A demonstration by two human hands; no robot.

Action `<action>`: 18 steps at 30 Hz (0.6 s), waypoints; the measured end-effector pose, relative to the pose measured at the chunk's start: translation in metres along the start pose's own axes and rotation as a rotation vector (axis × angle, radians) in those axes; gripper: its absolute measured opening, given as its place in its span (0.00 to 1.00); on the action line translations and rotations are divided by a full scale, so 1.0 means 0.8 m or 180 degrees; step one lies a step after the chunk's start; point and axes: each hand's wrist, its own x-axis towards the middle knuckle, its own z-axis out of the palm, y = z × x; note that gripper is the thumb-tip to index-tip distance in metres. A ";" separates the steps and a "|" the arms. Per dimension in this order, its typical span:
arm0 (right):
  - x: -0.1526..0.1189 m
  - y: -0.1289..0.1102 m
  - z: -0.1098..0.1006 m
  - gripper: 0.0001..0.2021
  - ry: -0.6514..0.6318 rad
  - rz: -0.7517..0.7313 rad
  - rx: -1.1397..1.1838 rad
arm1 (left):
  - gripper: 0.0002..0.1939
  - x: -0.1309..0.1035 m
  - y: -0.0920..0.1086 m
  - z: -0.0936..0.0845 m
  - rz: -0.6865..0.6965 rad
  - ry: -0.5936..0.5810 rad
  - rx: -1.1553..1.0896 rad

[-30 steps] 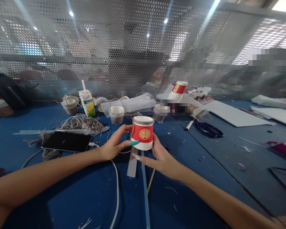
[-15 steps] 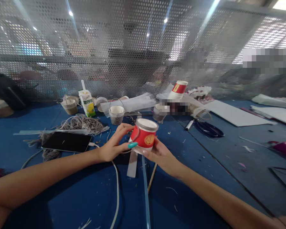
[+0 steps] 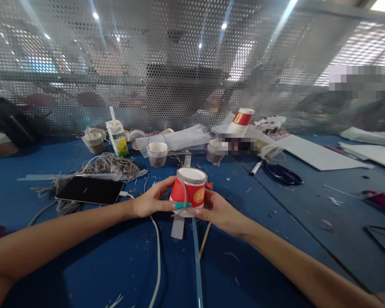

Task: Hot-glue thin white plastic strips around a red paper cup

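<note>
A red and white paper cup (image 3: 192, 188) with a gold emblem stands between my hands, its grey-edged rim facing up. My left hand (image 3: 152, 200) grips its left side, with the thumb and its turquoise nail across the lower front. On the right side, my right hand (image 3: 220, 209) closes round the lower wall, thumb near the base. A thin grey cord (image 3: 185, 192) hangs from the rim down the front. Below the cup lie a pale strip (image 3: 177, 229), a translucent blue glue stick or tube (image 3: 197, 261) and a thin wooden stick (image 3: 205, 240).
Left are a phone (image 3: 90, 190) on a white cable, tangled grey cord (image 3: 111, 167) and a drink carton (image 3: 117, 137). Behind stand a small handled cup (image 3: 157, 155) and stacked paper cups (image 3: 241, 119). Blue-handled scissors (image 3: 282, 173), a marker (image 3: 255, 168) and white sheets (image 3: 324, 153) lie right.
Both hands have brought the cup slightly lower and to the left, and turned it more upright. The cord now hangs down across the cup's front.
</note>
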 end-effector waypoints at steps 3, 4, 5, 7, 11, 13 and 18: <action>0.004 -0.002 0.002 0.28 0.0131 0.0086 0.0007 | 0.32 0.001 0.000 0.002 -0.0067 0.0099 -0.0152; 0.005 -0.002 0.003 0.28 0.0205 0.0098 -0.0003 | 0.32 0.002 -0.002 0.002 -0.0063 0.0187 -0.0214; 0.005 -0.003 0.003 0.29 0.0307 0.0085 -0.0033 | 0.32 0.003 -0.004 0.000 -0.0041 0.0323 -0.0273; 0.004 -0.004 0.005 0.30 0.0614 -0.0032 -0.0207 | 0.31 0.007 -0.010 -0.002 0.0042 0.0737 -0.0344; -0.007 -0.007 0.009 0.22 0.1464 -0.0468 -0.1162 | 0.29 0.016 -0.016 -0.003 0.0145 0.1614 -0.0205; -0.017 -0.010 0.010 0.16 0.1798 -0.0893 -0.1659 | 0.30 0.018 -0.015 0.000 0.0127 0.1818 -0.0108; -0.034 -0.017 0.015 0.07 0.0760 -0.1725 -0.2193 | 0.29 0.017 -0.014 0.005 0.0052 0.1875 -0.0007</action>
